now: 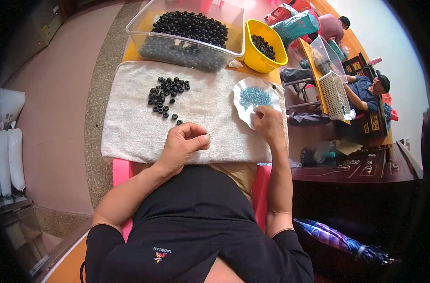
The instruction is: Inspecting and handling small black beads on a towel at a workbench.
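Note:
My left hand is over the front of a white towel, thumb and forefinger pinched together. A tiny dark edge shows at its fingertips, too small to name. Just beyond it lie loose black ring-shaped beads, spread in a patch on the towel. My right hand reaches down at the near edge of a white wavy-rimmed dish, fingers closed together and pointing into it. Small clear-blue beads are heaped in the dish. Whatever those right fingertips hold, if anything, is hidden.
At the table's far side stand a clear plastic bin of black pieces and a yellow tub with more. One black bead sits by the dish's rim. Two people work at another table on the right. A folded umbrella lies lower right.

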Motion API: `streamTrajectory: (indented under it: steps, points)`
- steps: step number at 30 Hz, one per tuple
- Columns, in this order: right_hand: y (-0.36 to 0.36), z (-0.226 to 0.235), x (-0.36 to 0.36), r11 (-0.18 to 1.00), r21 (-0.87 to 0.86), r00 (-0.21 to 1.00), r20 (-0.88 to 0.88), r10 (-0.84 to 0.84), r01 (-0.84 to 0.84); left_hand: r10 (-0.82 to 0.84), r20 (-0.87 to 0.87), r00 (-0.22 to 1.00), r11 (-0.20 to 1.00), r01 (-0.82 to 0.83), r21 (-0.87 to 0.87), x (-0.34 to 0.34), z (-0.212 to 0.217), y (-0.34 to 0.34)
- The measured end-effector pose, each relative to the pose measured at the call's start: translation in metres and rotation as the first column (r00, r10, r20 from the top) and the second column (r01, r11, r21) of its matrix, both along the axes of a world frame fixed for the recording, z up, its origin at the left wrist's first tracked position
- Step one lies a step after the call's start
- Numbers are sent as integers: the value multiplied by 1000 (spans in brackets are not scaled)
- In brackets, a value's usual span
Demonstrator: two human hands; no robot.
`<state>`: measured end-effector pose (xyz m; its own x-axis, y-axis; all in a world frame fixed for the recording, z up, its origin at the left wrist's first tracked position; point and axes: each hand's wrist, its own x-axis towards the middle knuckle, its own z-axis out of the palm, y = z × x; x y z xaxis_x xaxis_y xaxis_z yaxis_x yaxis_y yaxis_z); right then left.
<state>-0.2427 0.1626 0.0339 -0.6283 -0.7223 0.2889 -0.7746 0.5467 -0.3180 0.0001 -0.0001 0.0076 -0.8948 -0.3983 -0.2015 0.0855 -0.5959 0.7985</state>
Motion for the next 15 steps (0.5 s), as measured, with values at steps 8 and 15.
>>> streamTrajectory:
  steps: [8, 15]
  points:
    - [7, 0, 9, 982, -28, 982, -4, 189, -189, -4, 17, 1000, 1000, 4, 23, 0, 2, -1]
    - [5, -6, 14, 960, -173, 976, -27, 217, -218, -16, 22, 1000, 999, 16, 32, 0, 0, -1]
